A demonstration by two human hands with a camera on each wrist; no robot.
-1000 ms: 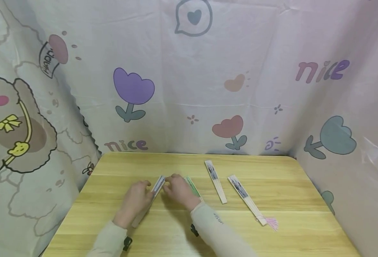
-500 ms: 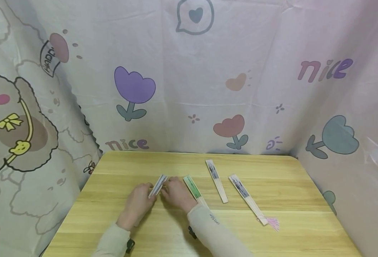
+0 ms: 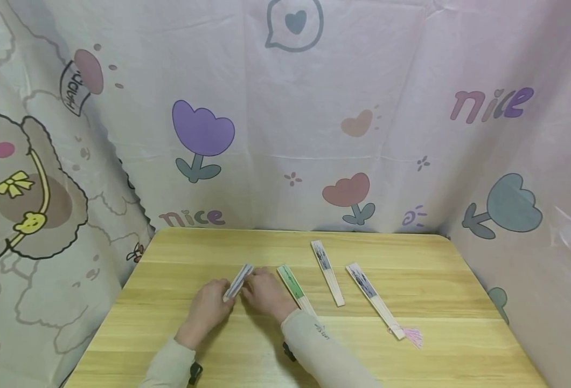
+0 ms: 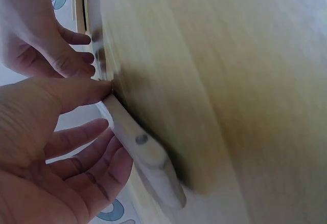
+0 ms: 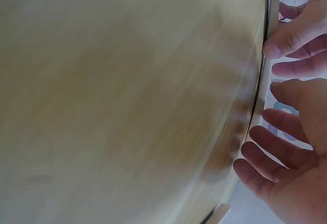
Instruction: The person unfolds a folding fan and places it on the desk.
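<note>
My left hand (image 3: 209, 307) pinches a folded hand fan (image 3: 238, 282) with a dark grey and white printed upper part. In the left wrist view the fan's pale riveted end (image 4: 148, 150) sticks out past the thumb, low over the table. My right hand (image 3: 267, 293) is beside the fan's far end in the head view; whether it touches the fan is hard to tell. The right wrist view shows the right hand's fingers (image 5: 276, 155) spread and loosely bent, with nothing gripped between them.
Right of the hands lies a folded green fan (image 3: 292, 283), its lower end by the right sleeve. Farther right are a grey-printed folded fan (image 3: 327, 274) and another fan (image 3: 375, 302) with a pink tassel (image 3: 413, 338). A printed curtain (image 3: 285, 118) hangs behind the wooden table (image 3: 436, 280).
The left hand's fan has shifted slightly and more of its lower part is now behind the hand. The right hand has moved slightly down, uncovering more of the green fan.
</note>
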